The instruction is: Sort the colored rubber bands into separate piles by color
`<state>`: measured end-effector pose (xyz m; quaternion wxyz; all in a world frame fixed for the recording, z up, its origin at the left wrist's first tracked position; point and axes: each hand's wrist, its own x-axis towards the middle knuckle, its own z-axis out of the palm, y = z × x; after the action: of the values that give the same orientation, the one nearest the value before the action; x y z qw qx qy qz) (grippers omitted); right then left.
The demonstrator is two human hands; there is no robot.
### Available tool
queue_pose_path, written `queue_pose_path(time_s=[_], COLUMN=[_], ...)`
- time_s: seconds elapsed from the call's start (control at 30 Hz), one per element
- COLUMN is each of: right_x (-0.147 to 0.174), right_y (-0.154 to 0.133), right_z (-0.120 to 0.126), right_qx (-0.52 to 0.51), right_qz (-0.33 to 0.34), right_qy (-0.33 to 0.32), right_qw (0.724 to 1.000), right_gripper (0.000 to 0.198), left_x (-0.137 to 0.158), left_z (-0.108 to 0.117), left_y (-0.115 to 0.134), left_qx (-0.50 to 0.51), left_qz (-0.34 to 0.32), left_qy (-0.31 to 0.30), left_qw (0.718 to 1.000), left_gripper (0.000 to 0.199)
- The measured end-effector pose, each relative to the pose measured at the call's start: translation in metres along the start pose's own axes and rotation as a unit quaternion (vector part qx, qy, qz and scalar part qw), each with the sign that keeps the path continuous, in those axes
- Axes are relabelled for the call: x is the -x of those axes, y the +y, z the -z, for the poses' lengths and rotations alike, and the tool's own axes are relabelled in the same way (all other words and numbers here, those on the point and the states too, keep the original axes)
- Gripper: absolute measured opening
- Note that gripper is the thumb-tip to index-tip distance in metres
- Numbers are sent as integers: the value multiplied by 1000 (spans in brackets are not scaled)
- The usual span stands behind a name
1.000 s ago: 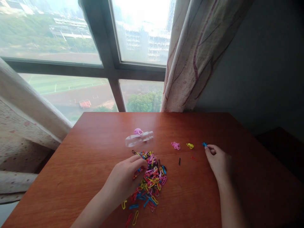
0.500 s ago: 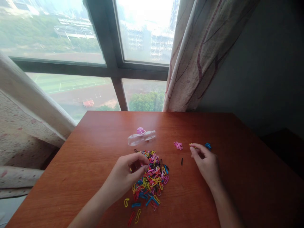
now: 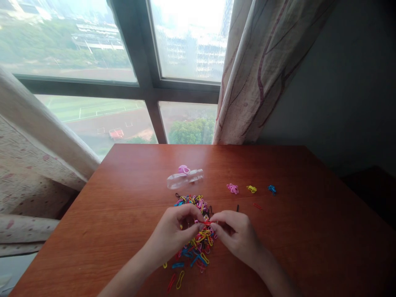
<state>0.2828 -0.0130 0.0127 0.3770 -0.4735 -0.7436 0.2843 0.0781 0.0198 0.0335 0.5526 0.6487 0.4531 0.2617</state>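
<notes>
Over a mixed pile of small elastic hair bands (image 3: 193, 251), my left hand (image 3: 177, 231) and my right hand (image 3: 236, 231) meet fingertip to fingertip. A red hair band (image 3: 207, 222) is pinched between the fingers of both. To the right lie small groups sorted by colour: pink bands (image 3: 232, 189), yellow bands (image 3: 251, 189) and blue bands (image 3: 272, 189). In front of these are a single black band (image 3: 238, 208) and a single red band (image 3: 257, 206). My fingers cover part of the pile.
A clear plastic container (image 3: 177, 181) with a pink part (image 3: 183, 169) lies behind the pile on the brown table (image 3: 123, 206). Near the front edge are a loose yellow band (image 3: 180, 279) and another red band (image 3: 171, 283). Window and curtains stand beyond.
My right hand has moved left from the yellow group to meet my left hand over the pile. The yellow bands are uncovered, and a red band now shows on the table at right.
</notes>
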Motion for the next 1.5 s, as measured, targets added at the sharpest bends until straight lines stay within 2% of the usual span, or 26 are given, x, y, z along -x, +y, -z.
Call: queue_pose_path(time_s=[0.1,0.27,0.4,0.53,0.7,0.93,1.13,1.3,1.5], right_x=[0,11,33,55,61,61,62,58,58], right_y=[7,39,71,88,91,95,96,95,97], right_z=[10,46,76,90,91,88,88,87,86], right_qx=[8,103,175,192,191,184,196,196,180], right_qz=[-26,-93,-131,-164,-185,-191,-183,-181,-183], right_qy=[25,151,200,210,227,211,193,192,176], right_qw=[999,979,955,945,937,941,944,944,950], right_gripper=[15,19,22,27,29,29,30,32,33], left_x=[0,-1,-2,-1,-1,-2,-2,-3,-6], left_z=[6,30,38,29,26,49,62,55,40], left_y=[1,-3,-6,-2,-4,-13,-12,-14,-17], left_qx=[-52,-198,-272,-296,-341,-396,-381,-392,-446], left_qz=[-18,-71,-71,-79,-77,-78,-93,-97,-83], left_qy=[19,60,40,8,2,40,52,47,31], left_qw=[998,976,959,952,937,914,918,914,891], left_gripper=[13,10,7,9,13,18,16,19,26])
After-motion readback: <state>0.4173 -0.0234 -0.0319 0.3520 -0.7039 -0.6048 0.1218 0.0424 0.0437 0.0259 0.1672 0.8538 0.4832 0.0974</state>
